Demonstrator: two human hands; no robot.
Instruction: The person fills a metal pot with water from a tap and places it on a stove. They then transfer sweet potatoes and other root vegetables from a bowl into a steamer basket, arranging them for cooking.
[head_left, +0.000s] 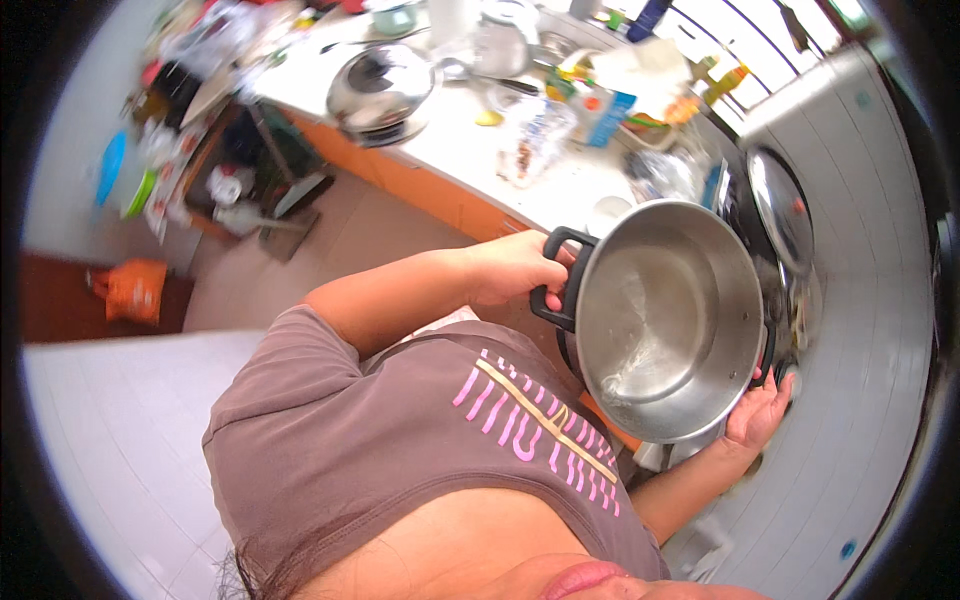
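Observation:
A deep stainless steel pot (667, 315) with two black handles is tilted, its inside facing the camera. A little clear liquid shows at its bottom and lower wall. My left hand (525, 270) is wrapped around the handle on the picture's left. On the opposite side my right hand (757, 412) supports the other handle from below, palm up, some fingers hidden behind the handle and the thumb apart. Behind the pot, a white countertop (465, 157) carries a domed steel lid or pan (382, 90), a plastic bag with small brown pieces (529, 146) and a blue-and-white packet (604, 116).
A wok with a shiny lid (780, 210) stands beside the tiled wall (862, 247). Orange cabinet fronts (375, 165) run below the counter. A broom (300, 191) and dustpan are near the floor at left. An orange bag (135, 292) lies farther left.

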